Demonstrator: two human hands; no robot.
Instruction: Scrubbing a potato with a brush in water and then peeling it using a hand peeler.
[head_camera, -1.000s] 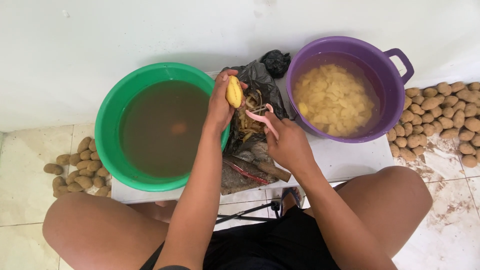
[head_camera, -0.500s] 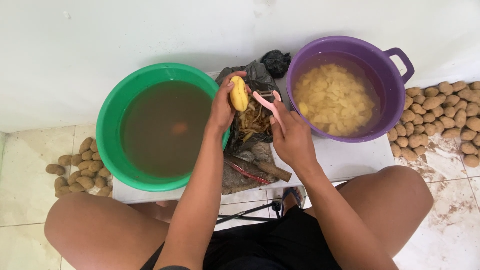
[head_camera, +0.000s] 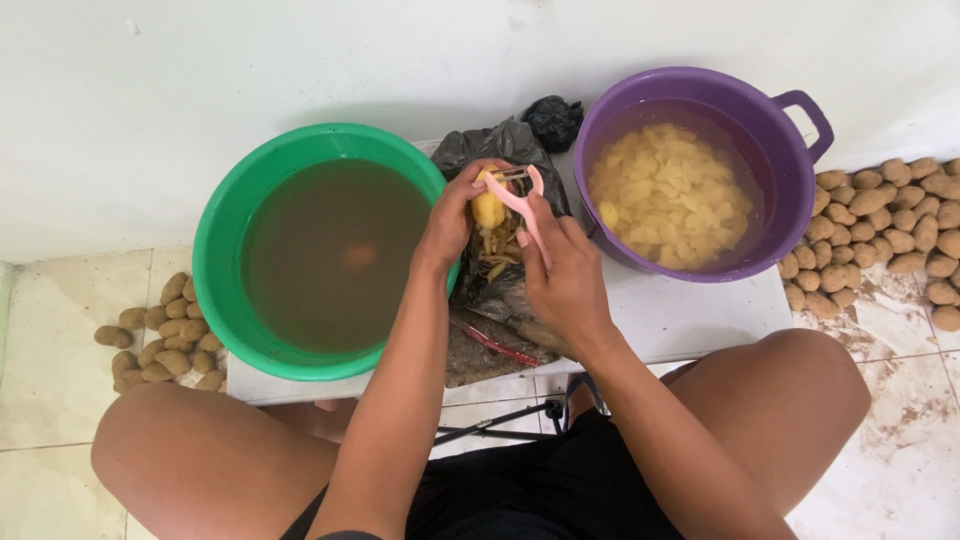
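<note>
Your left hand (head_camera: 452, 222) is clamped on a half-peeled potato (head_camera: 488, 208), held above the black bag (head_camera: 500, 150) of peelings between the two basins; your right hand (head_camera: 562, 272) grips a pink peeler (head_camera: 522, 196), its blade against the potato's top; the green basin (head_camera: 222, 240) of murky water sits left, the purple basin (head_camera: 792, 200) of peeled potatoes right, both on the white bench (head_camera: 690, 315); unpeeled potatoes (head_camera: 900, 225) lie on the floor

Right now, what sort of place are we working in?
Probably a home or small kitchen's floor-level prep spot: tiled floor with piles of unpeeled potatoes, a green basin of murky water, a purple tub of peeled pieces.
</note>
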